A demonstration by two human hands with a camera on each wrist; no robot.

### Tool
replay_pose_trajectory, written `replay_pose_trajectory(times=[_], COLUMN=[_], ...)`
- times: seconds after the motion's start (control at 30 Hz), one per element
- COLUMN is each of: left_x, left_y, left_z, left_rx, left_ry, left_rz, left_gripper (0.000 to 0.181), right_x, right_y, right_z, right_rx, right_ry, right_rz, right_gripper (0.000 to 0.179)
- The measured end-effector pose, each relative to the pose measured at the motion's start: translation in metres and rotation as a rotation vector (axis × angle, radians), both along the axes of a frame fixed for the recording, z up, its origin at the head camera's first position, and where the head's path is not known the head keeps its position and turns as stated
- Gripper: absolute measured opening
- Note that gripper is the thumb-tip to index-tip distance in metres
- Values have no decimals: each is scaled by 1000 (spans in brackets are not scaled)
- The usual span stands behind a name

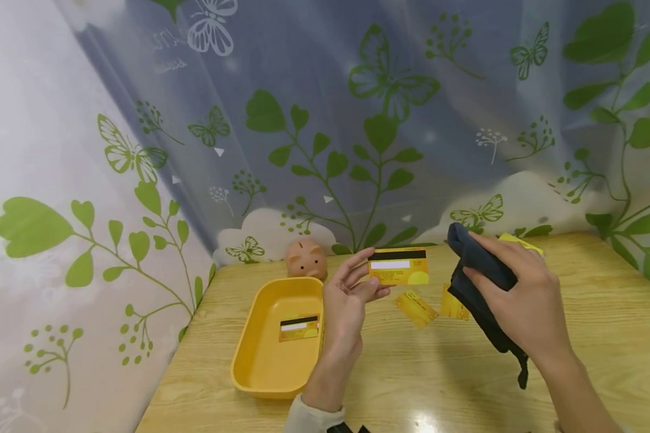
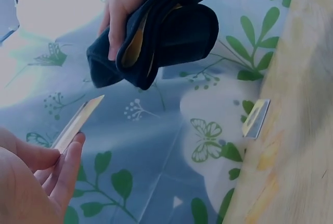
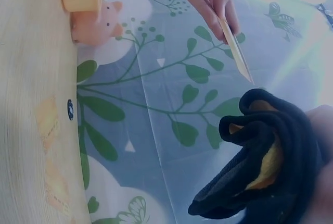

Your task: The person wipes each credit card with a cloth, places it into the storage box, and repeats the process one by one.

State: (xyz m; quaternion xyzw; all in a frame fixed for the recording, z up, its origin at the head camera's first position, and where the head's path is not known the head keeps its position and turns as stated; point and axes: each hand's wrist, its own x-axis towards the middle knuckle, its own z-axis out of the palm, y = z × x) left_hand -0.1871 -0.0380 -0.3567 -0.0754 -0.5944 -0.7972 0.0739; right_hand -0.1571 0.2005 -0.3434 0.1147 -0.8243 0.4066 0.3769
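My left hand (image 1: 349, 300) pinches a yellow card (image 1: 398, 266) between thumb and fingers, its black stripe and white strip facing me. My right hand (image 1: 525, 288) grips a dark fabric pouch (image 1: 479, 307) with a strap hanging from its lower end. Folds of the pouch (image 3: 239, 177) gape in the right wrist view and show yellow inside; whether that is lining or cards, I cannot tell. The held card and the pouch are apart, both above the table. Two more yellow cards (image 1: 417, 308) lie on the wood between the hands, one partly hidden by the pouch.
A yellow plastic tub (image 1: 249, 343) stands left of my left hand, with a striped yellow card (image 1: 299, 328) lying inside. Behind it sits a pink piggy bank (image 1: 306, 260). A yellow item (image 1: 522, 243) shows beyond my right hand. A patterned curtain (image 1: 314, 180) borders the wooden table (image 1: 401, 373).
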Motion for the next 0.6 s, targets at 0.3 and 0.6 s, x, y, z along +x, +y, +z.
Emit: replay_pose_trajectory(times=[0.3,0.6], left_x=[-12,-16], left_y=[-59,-106], left_z=[14,21], left_rx=[5,28], left_ry=[74,67], left_rz=[51,162], left_gripper=[45,45], right_x=[-1,0], right_y=[-1,-1], right_z=[2,1], right_rx=[-22,-18], right_ry=[-26,-42], right_rz=[0,2], right_gripper=[67,67])
